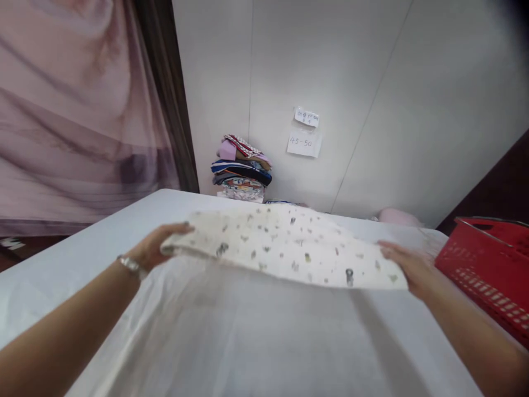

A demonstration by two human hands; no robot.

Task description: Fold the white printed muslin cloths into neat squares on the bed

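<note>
Clock face centred on the cloth; 12 is toward the wall [351,66].

Cloth [285,248]: white, small scattered print, spread wide between the two hands above the table [111,234]. Its near edge runs in a shallow curve; at 9 o'clock this edge shows as a thick, folded rim. Cannot tell whether the far part touches the table.

Left hand [163,242]: at 9 o'clock, bracelet [132,266] on the wrist. Fingers closed on the cloth's left end, tips reaching inward over its upper side, folded rim just below them toward 8. Thumb not distinguishable.

Right hand [407,267]: at 3 o'clock, gripping the right end. Fingertips lie along that side, pointing toward 10; the near right corner extends past them toward 4. Blur hides exact finger spacing.

Surroundings: folded pile [242,171] at 11, by the wall; paper labels [305,135] at 12, the lower reading "45-50"; pink bundle [399,216] at 2; red basket [487,275] at 3, just beyond the right hand; pink curtain [78,110] at 10.
</note>
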